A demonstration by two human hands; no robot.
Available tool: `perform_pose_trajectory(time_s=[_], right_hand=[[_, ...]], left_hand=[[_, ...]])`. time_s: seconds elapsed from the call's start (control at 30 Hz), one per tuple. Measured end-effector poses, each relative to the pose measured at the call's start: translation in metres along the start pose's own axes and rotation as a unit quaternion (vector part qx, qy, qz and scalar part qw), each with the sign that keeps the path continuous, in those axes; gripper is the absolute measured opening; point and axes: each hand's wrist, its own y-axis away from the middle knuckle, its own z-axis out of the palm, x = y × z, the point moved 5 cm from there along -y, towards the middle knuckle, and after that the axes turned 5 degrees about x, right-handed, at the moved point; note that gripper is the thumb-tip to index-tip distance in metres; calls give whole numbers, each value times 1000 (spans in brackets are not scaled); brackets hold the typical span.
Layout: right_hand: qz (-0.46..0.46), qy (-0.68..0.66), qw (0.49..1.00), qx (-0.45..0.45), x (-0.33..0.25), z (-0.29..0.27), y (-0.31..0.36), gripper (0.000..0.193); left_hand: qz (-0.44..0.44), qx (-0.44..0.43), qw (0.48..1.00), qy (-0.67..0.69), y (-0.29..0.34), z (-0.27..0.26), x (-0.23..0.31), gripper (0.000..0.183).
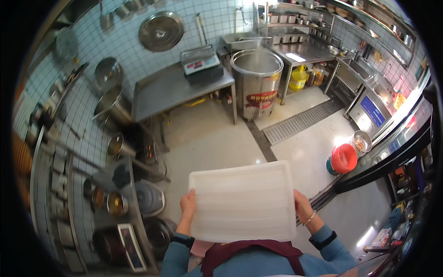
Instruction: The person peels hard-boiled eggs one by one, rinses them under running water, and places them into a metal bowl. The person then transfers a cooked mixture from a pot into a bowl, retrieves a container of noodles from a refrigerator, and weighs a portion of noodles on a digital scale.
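Note:
A white rectangular plastic tray, shallow and with rounded corners, is held level in front of my waist. My left hand grips its left edge, and my right hand grips the right edge. Both sets of fingers go under or behind the rim and are partly hidden. Nothing shows on the tray's pale, faintly ribbed surface. Its near edge comes up against the dark red apron at my front.
Ahead stands a tall steel barrel beside a steel table bearing a scale. A floor drain grate runs toward the sink. At right is a red-lined bucket; at left, a stove counter with pots.

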Motion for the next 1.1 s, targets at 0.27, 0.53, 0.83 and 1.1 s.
perform_pose_trajectory(time_s=[0.27, 0.53, 0.83, 1.1], right_hand=[[17, 91, 982, -167, -75, 158, -224, 43], [91, 62, 960, -258, -88, 343, -369, 61], [197, -112, 911, -345, -99, 512, -484, 64], [210, -142, 917, -307, -94, 617, -578, 64]], left_hand=[[8, 88, 996, -27, -231, -26, 47, 63], [64, 85, 989, -105, -517, -83, 99, 56], [234, -5, 958, -168, -798, -100, 236, 53], [237, -66, 960, -137, -964, -63, 302, 45]])
